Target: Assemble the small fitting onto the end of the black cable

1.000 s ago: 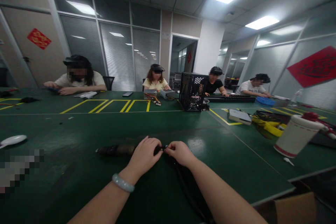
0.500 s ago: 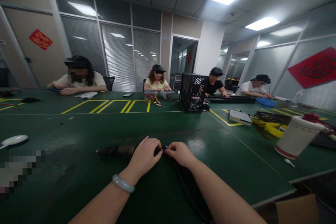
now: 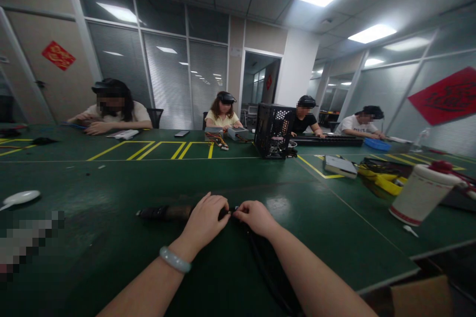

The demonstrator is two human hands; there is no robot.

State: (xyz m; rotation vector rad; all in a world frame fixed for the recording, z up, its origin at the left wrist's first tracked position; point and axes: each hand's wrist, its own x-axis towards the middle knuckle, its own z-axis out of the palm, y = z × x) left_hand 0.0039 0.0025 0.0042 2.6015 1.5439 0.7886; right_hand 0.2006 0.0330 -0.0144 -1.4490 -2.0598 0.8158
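Note:
A dark cylindrical tool with a narrow tip, looking like an electric screwdriver, lies on its side on the green table, tip to the left. My left hand is closed over its right-hand end and covers that part. Fingertips of my right hand are pinched on the small end of a black cord, right against my left fingers. The cord runs down under my right forearm. Between the two hands a small dark joint shows; whether the pieces are connected, I cannot tell.
A black computer case stands ahead. To the right are a grey box-shaped drive, a yellow tray and a white cup. A white spoon lies at left. Several people sit along the far side.

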